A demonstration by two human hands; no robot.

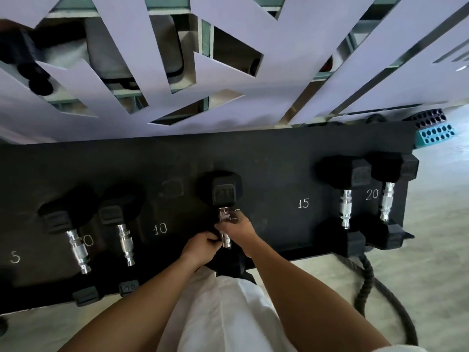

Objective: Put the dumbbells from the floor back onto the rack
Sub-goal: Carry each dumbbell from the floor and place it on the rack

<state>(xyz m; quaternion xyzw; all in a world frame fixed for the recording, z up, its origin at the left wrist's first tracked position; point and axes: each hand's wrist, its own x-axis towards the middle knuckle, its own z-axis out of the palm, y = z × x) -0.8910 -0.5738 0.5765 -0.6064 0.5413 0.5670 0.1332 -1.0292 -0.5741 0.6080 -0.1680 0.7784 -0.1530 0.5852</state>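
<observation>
A black hex dumbbell (226,189) with a chrome handle lies on the black rack (279,163) near its middle, just left of the chalked number 15. Both hands hold its handle: my left hand (200,246) grips from the near left, my right hand (237,228) from the right. Its near head is hidden behind my hands. Two smaller dumbbells (76,240) (121,232) rest on the rack's left part by the chalked 10. Two larger ones (346,196) (388,191) rest at the right end by the chalked 20.
A thick black rope (368,295) curls on the pale floor to the right of the rack. A teal block with holes (435,134) lies beyond the rack's far right corner. A mirrored wall with pale angular strips (228,59) rises directly behind the rack.
</observation>
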